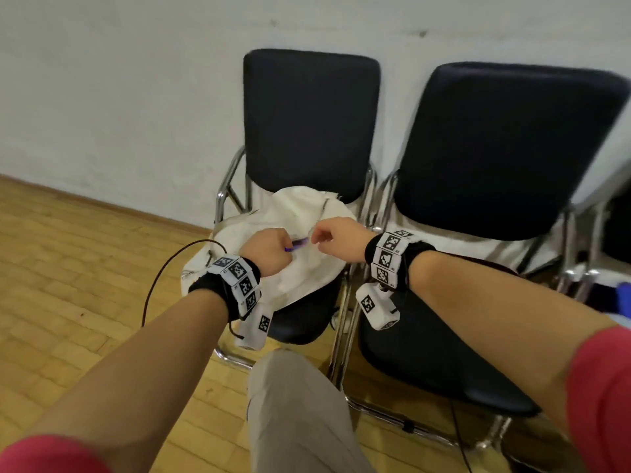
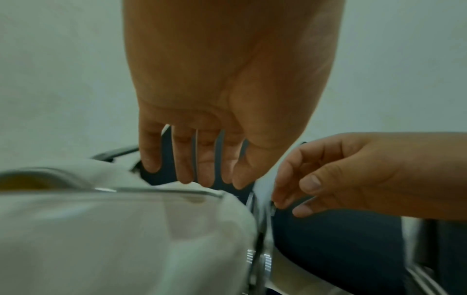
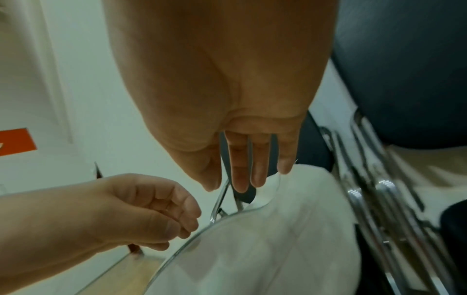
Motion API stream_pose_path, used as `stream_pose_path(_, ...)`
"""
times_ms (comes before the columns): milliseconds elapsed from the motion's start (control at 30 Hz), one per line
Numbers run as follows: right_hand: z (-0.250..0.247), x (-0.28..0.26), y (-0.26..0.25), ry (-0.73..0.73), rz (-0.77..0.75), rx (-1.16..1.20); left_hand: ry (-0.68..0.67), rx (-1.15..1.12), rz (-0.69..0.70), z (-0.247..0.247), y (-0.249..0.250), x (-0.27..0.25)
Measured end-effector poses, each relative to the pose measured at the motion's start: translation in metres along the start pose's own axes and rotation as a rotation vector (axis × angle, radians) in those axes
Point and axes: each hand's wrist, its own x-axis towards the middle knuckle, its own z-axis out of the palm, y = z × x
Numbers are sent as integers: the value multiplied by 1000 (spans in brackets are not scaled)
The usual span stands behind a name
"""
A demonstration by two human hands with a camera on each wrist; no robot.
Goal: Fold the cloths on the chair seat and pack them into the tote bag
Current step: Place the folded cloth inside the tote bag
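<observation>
Over rumpled cream cloth [image 1: 300,264] on padded black chair [image 1: 309,121], both hands' fingers [image 2: 182,159] loosely curled, grip unclear.

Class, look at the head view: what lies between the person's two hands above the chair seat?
In the head view, a small purple thing, too blurred to identify, spans the gap between the left hand and right hand, over the cream cloth.

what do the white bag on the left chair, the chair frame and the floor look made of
The cream-white tote bag looks like matte woven cotton or canvas: it drapes in soft creases and shows a stitched seam. The left chair's shiny tubular frame looks like chromed metal, given its bright mirror-like highlights. The yellow-brown block floor looks like wood parquet with a light sheen, though laminate can't be excluded.
</observation>
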Motion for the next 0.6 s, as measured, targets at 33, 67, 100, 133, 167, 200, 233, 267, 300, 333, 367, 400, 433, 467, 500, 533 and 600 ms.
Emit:
stream_pose_path(33,-8,-14,6,12,31,1,9,-5,28,3,13,0)
stream_pose_path(67,-15,-29,13,28,56,3,14,-13,56,7,28,0)
stream_pose_path(100,-23,-44,22,47,80,9,13,-23,79,10,44,-1)
stream_pose_path(133,-30,-61,30,73,101,26,14,-31,106,14,63,-4)
stream_pose_path(167,-37,-80,40,101,128,46,14,-37,138,18,82,-6)
stream_pose_path(200,-45,-99,51,132,158,71,15,-46,182,23,103,-8)
stream_pose_path(233,-53,-119,62,160,194,94,16,-58,228,28,124,-10)
stream_pose_path(267,-60,-138,75,190,231,111,20,-67,271,34,145,-11)
stream_pose_path(300,-67,-158,88,221,269,118,17,-77,301,40,166,-14)
stream_pose_path(333,-72,-178,102,250,300,129,8,-76,332,48,187,-17)
stream_pose_path(367,-78,-199,116,278,334,146,-3,-61,365,56,207,-20)
stream_pose_path(400,-83,-219,131,307,362,162,-15,-45,401,64,226,-25)
stream_pose_path(433,-88,-241,144,330,398,175,-32,-37,430,72,246,-30)
stream_pose_path(467,-93,-261,158,352,429,188,-44,-39,457,79,265,-34)
stream_pose_path(500,-98,-281,172,372,469,202,-56,-43,476,87,283,-37)
stream_pose_path(533,-102,-300,187,397,500,222,-66,-49,499,95,301,-40)
stream_pose_path(600,-108,-338,212,453,560,243,-96,-42,535,114,337,-47)
